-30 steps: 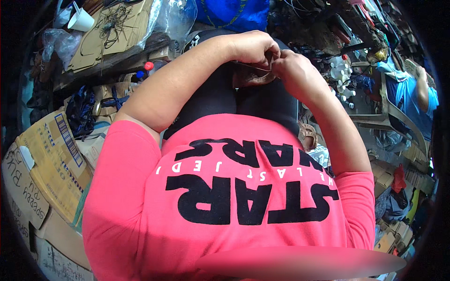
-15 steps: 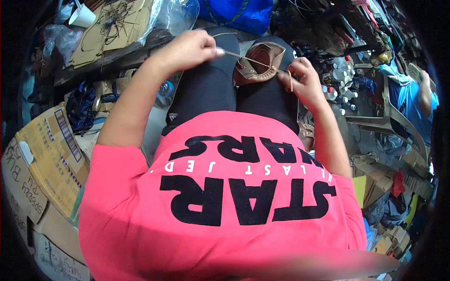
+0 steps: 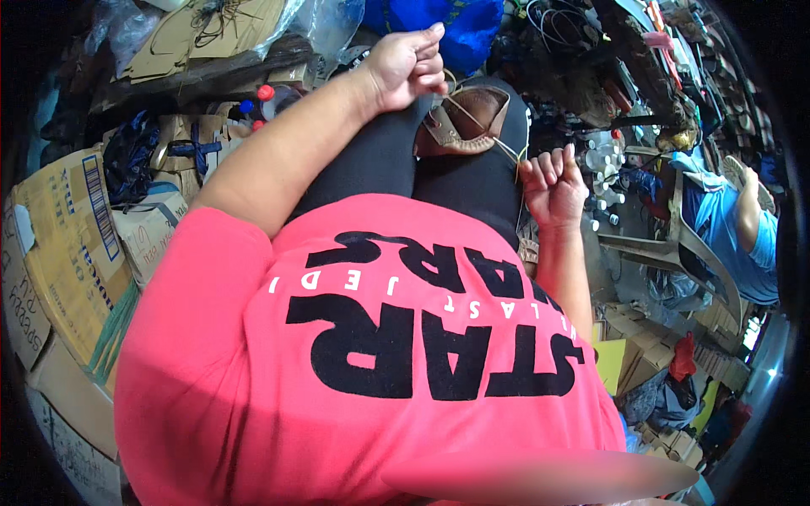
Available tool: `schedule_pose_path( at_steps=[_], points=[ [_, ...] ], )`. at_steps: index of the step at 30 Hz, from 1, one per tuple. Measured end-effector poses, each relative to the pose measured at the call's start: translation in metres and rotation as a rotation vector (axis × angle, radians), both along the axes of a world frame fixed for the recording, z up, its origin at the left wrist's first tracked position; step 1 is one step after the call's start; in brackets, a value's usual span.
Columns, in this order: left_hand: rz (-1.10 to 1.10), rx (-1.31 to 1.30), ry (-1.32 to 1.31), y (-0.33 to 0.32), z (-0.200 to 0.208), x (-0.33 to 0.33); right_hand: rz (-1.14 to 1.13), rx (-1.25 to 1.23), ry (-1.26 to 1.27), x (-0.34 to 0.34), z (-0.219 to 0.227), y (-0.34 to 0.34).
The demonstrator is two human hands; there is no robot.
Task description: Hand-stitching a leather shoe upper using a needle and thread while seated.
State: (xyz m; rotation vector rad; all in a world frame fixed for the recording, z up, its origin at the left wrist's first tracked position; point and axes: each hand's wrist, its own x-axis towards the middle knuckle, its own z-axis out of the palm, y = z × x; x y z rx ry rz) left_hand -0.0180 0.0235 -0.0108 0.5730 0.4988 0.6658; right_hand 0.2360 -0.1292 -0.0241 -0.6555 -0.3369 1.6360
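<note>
Two bare hands work at one brown leather shoe piece [image 3: 481,110], which sits on the thighs of the black trousers [image 3: 371,160], its hollow side facing up. Tan cord [image 3: 506,151] runs from it to both sides; whether it is one length or two cannot be told.

The shoe piece lies between the hands, apart from both, to the right of and nearer than the left hand [image 3: 409,67] and to the left of and farther than the right hand [image 3: 553,185]. The left fingers are curled tight on the cord, which also crosses the hollow; the right fingers are closed narrow on the cord at the piece's right edge.

A second brown leather piece [image 3: 529,250] shows beside the right thigh, partly hidden by the right forearm. Farther off stands one blue bag [image 3: 439,29]. On the left are three caps, two red [image 3: 266,93] and one blue [image 3: 245,107], and a yellow carton [image 3: 63,244]. On the right are bottles [image 3: 603,164], too crowded to count, one grey chair [image 3: 709,274] and one co-worker in blue [image 3: 717,215].
</note>
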Motion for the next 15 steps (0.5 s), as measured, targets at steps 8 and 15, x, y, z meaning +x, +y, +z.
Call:
schedule_pose_path(
  at_steps=[8, 15],
  points=[
    [0.233, 1.083, 0.726, 0.04, -0.006, -0.03, 0.042, 0.0, -1.871, 0.08, 0.006, -0.031],
    [-0.251, 1.273, 0.814, -0.012, 0.0, 0.058, 0.488, 0.39, -1.876, -0.027, 0.059, 0.039]
  ],
)
